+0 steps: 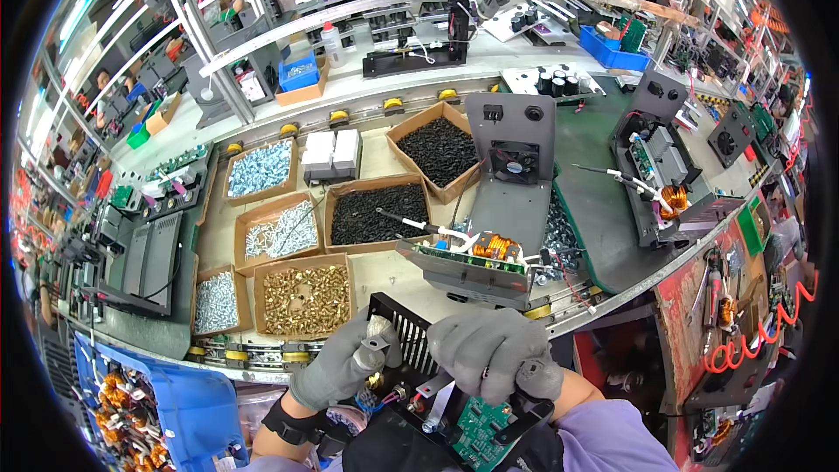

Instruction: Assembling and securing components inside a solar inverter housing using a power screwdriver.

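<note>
A black slotted metal housing (414, 332) lies tilted in front of my body, with a green circuit board (481, 433) and several wires inside. At its left edge my left hand (343, 365), in a grey glove, has its fingers pinched together; a small grey piece with a hole shows at the fingertips, its kind unclear. My right hand (494, 354), also gloved, is curled into a fist above the board. Whatever it grips is hidden by the fingers. Below that fist a silver metal strip (439, 404) sticks up beside the board.
Cardboard boxes hold brass screws (304, 299), silver screws (284, 229) and black parts (376, 214). Beyond my hands stands an open grey unit with a fan (514, 162); another chassis (655, 170) is at right. A blue bin (197, 411) of copper coils sits at lower left.
</note>
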`<state>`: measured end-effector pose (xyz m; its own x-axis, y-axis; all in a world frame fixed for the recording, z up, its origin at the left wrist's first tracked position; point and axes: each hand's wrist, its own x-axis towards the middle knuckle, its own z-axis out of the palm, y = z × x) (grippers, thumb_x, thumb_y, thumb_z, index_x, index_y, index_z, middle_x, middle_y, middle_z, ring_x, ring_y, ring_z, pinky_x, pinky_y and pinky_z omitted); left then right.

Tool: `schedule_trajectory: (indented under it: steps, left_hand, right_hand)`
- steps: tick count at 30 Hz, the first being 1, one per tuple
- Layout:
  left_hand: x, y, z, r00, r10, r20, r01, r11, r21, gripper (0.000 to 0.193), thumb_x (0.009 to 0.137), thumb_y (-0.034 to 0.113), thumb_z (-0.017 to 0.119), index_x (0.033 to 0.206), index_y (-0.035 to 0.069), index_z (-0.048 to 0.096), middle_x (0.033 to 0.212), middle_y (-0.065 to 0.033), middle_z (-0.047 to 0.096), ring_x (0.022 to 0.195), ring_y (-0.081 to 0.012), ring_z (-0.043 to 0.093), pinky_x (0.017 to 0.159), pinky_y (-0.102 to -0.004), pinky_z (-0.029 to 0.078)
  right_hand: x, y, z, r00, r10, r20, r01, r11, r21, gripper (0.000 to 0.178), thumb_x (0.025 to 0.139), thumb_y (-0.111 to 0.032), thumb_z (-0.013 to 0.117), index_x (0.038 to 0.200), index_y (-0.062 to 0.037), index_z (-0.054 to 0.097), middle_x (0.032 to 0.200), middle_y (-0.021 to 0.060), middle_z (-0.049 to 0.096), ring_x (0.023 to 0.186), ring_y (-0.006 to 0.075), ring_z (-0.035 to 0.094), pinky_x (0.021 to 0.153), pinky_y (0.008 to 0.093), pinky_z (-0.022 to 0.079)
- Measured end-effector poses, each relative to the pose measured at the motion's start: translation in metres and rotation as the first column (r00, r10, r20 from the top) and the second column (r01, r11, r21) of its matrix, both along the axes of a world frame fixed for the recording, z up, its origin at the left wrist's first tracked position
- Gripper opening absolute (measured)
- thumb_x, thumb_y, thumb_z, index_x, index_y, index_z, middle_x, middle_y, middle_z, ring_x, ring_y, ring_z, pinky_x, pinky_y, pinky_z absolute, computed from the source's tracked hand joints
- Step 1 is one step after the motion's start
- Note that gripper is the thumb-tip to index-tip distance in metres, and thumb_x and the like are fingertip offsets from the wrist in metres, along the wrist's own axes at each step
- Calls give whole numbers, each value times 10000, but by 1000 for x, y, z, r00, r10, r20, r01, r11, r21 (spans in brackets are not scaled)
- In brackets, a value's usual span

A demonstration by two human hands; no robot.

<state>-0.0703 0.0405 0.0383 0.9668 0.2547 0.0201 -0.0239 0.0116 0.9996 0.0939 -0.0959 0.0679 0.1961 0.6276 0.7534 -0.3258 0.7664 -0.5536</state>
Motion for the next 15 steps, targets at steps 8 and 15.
schedule_trajectory:
  steps: [8,15]
  left_hand:
    - [3,3,-7,988,-96,-122,102,994,46,284,853,297,702,885,58,552,866,-17,511,776,-141,500,721,-283,431]
    - [-13,23,-55,976,177,129,-213,629,747,164,704,81,757,753,92,601,736,-33,560,651,-194,562,595,-301,471]
  right_hand:
    - [13,-10,-4,991,-46,128,68,983,-169,381,942,-317,418,736,-38,576,821,129,576,720,250,529,703,385,425]
    - [38,-36,-87,235,-862,450,969,170,-181,492,887,-409,636,1169,-21,525,1056,108,553,939,200,550,818,351,455]
